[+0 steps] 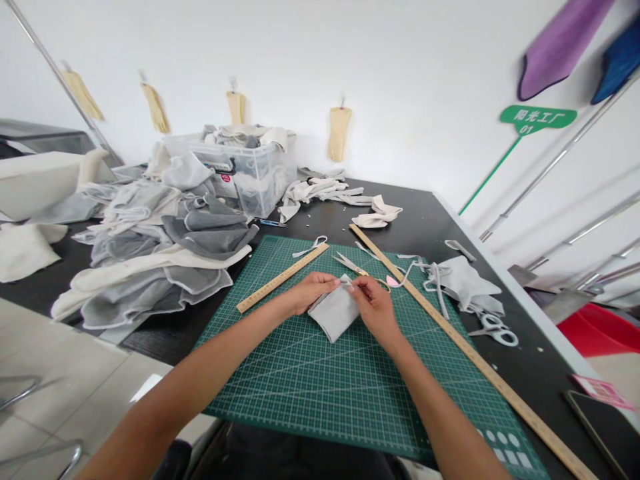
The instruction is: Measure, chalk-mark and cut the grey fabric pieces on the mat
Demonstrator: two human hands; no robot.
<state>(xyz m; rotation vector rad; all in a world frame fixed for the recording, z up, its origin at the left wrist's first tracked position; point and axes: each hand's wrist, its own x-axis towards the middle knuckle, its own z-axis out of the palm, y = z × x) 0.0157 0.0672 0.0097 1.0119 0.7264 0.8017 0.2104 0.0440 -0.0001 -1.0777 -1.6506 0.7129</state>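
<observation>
A folded piece of light grey cloth [336,315] hangs between my hands, over the green cutting mat [300,393]. My left hand [316,292] pinches its top edge from the left, fingers closed. On the other side, my right hand [373,303] grips the same edge near the upper right corner, with its fingers closed too. Just beyond the cloth lies a pair of scissors [351,265] with gold handles, its blades pointing left and away. A short wooden ruler [283,278] rests on the mat to the left, and a long wooden ruler [450,327] runs diagonally on the right.
Grey and white cloths [165,227] are heaped at the left, beside a clear plastic bin [260,173] filled with more cloth. At right are grey scraps [463,280], white-handled scissors [495,330] and a phone [605,427]. Cream strips [325,190] lie at the back.
</observation>
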